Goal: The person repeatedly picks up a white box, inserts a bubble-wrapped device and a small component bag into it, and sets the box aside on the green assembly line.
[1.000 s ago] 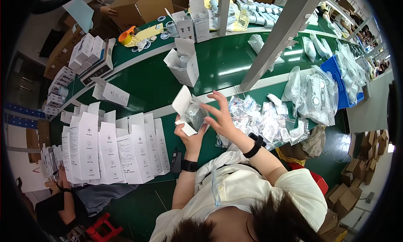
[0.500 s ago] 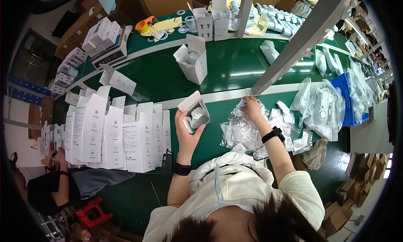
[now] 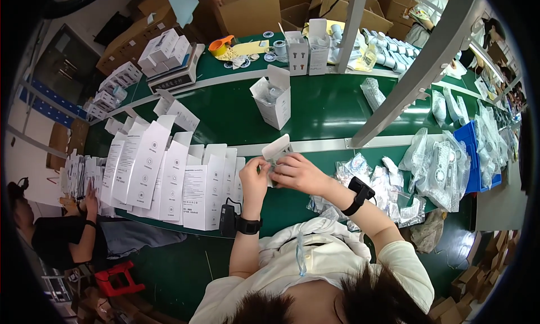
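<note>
Both of my hands meet at a small open white carton (image 3: 277, 148) over the near side of the green table. My left hand (image 3: 254, 179) is closed at the carton's left side. Reaching across from the right, my right hand (image 3: 301, 175) has its fingers bent over the carton's opening; whatever they pinch is hidden. The carton's contents are mostly covered by my fingers. To the right of it lies a pile of small clear packets (image 3: 360, 175). Left of my hands stands a row of open white cartons (image 3: 194, 197).
Another filled open carton (image 3: 273, 102) stands on the green belt beyond. A grey metal post (image 3: 394, 93) rises at the right. Bubble-wrapped parts (image 3: 439, 169) lie beside a blue bin (image 3: 471, 155). At far left, a co-worker's hand (image 3: 90, 197) touches stacked cartons.
My right hand has moved left from the packet pile to the carton. My left hand has changed from cupping the carton to closed fingers at its side. The view has shifted slightly.
</note>
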The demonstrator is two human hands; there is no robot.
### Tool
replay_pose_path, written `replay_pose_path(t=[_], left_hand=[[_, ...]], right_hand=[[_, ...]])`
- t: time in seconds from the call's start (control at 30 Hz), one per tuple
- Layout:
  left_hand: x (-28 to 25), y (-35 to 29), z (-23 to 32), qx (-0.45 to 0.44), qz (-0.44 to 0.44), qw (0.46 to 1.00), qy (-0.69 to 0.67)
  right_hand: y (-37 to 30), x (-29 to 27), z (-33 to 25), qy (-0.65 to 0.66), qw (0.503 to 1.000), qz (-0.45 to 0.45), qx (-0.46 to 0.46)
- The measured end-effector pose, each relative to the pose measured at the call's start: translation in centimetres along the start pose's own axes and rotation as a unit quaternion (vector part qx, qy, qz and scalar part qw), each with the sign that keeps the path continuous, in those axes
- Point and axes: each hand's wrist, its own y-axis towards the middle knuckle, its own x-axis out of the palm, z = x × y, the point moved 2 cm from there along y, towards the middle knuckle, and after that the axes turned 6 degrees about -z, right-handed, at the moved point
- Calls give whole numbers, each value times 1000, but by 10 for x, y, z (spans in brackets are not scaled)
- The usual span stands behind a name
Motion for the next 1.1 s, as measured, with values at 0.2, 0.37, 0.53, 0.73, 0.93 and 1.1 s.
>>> replay_pose_path(t=[0.2,0.37,0.53,0.73,0.93,1.1], left_hand=[[5,-4,6,-6,-2,1000,-24],[8,-6,-6,9,42,996,-81],[-4,-4,32,47,-9,989,-143],[-113,-26,49,-98,24,885,454],[-107,-42,3,-184,-76,831,520],[-87,-39,48,-167,-81,913,364]], right_hand=[[-11,10,2,-44,995,-92,14],[-41,23,29,197,954,107,197],[-54,53,51,427,835,121,326],[-41,18,126,384,759,302,431],[-14,33,184,297,812,279,419],[-35,38,210,308,814,327,368]])
